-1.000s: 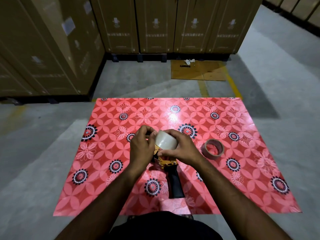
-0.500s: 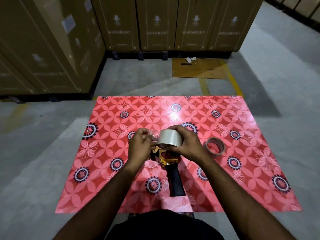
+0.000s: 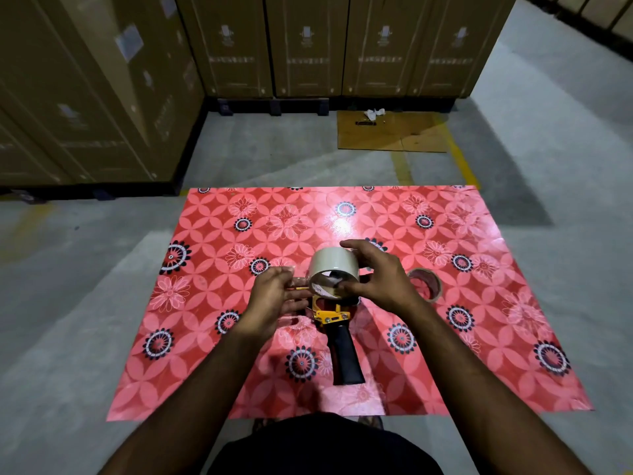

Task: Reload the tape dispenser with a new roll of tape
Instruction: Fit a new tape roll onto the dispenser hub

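The right hand grips the new roll of tape, fingers curled over its far side and thumb against the near rim, holding it on its edge with the open core facing the person. At the roll's 9 o'clock the left hand pinches something thin and clear close to the roll's edge; it looks like the loose end of the tape, though the blur leaves that uncertain. Directly at the roll's 6 o'clock sits the tape dispenser, its yellow frame just under the roll and its black handle pointing back toward the person; whether the roll touches the frame cannot be told. The dispenser rests on a red floral mat spread over the grey concrete floor. At 3 o'clock of the right hand, partly hidden behind its wrist, a brown empty tape core lies on the mat. Farther out, at 12 o'clock, a flat piece of cardboard lies on the floor, with tall cardboard boxes stacked behind it and along the 10 o'clock side.
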`<state>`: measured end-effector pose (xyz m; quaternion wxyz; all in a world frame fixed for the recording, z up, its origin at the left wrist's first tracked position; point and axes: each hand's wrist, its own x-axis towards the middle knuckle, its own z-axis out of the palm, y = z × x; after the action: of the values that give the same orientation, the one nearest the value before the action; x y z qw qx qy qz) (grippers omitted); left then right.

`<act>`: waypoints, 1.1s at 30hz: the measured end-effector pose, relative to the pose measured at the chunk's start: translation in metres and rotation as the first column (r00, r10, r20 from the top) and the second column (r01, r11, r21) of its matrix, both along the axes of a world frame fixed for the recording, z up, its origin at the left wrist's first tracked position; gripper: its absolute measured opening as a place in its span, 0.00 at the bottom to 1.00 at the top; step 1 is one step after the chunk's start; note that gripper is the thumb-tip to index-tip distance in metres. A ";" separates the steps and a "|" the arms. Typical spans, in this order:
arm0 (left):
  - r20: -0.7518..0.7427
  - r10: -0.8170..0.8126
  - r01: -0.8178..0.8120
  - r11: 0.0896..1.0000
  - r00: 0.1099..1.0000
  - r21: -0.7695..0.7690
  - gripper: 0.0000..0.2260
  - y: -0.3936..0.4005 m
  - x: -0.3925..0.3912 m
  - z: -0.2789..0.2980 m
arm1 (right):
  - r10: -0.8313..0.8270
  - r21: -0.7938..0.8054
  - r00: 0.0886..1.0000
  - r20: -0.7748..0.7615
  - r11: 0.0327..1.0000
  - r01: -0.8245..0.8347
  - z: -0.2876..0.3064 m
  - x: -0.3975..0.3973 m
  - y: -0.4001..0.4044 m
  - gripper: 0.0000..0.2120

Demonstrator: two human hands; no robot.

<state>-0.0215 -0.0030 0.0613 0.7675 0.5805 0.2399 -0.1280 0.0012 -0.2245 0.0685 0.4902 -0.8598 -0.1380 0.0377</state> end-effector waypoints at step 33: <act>0.371 -0.525 0.150 0.707 0.766 0.691 0.32 -0.021 -0.002 -0.008 | 0.020 -0.048 0.999 0.040 0.999 -0.018 -0.021 0.000 -0.005 0.51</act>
<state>-0.0232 -0.0241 0.0532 0.5259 0.8471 -0.0754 -0.0160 0.0016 -0.2293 0.0470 0.4665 -0.8703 -0.1552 0.0285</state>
